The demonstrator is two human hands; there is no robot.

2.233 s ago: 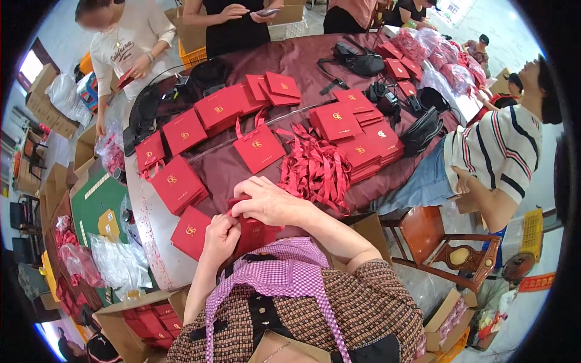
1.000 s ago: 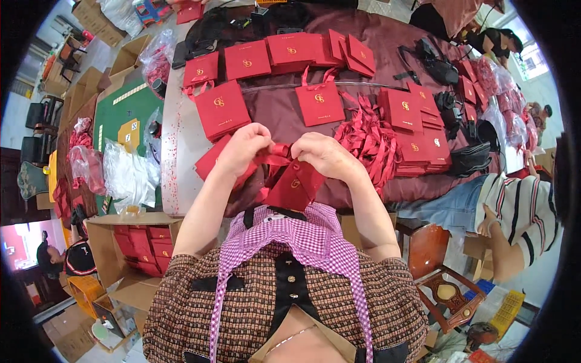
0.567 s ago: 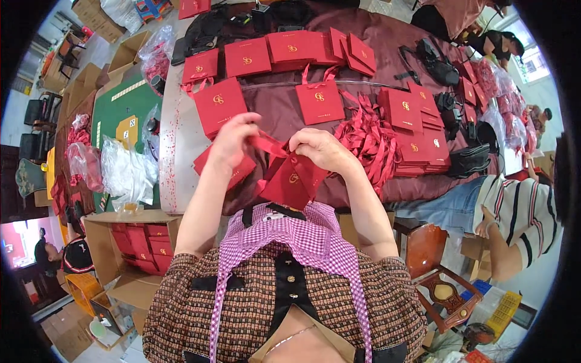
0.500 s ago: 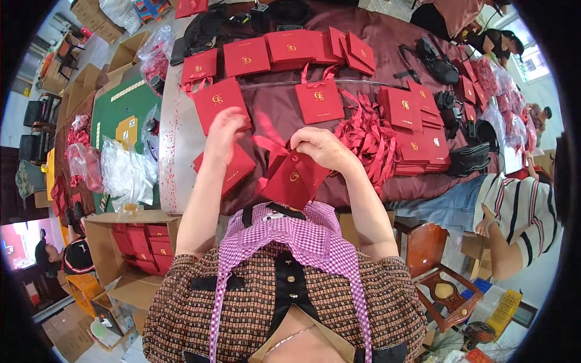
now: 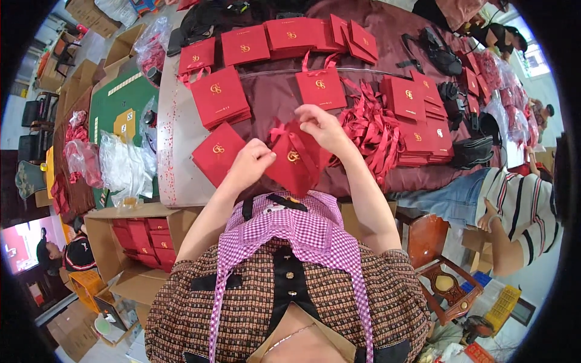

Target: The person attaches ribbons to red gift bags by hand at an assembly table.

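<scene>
In front of me, by the table's near edge, a small red paper gift bag (image 5: 293,166) stands tilted, with a red ribbon (image 5: 279,131) looped at its top. My left hand (image 5: 252,162) is at the bag's left side, its thumb and fingers pinched together; whatever lies between them is too small to make out. Over the bag's upper right corner, my right hand (image 5: 322,127) has its fingers curled closed, and what they hold is hidden. Left of the bag lies another flat red bag (image 5: 219,154), close to my left wrist.
A heap of red ribbons (image 5: 370,130) lies to the right, beside stacked red bags (image 5: 417,139). More bags (image 5: 245,46) form a row at the back. A cardboard box (image 5: 130,273) of bags stands at lower left. A person (image 5: 514,212) is at the right.
My left hand has come down and right to the bag's left side, its fingers closing. My right hand has risen slightly, and the ribbon now sits closer to the bag's top.
</scene>
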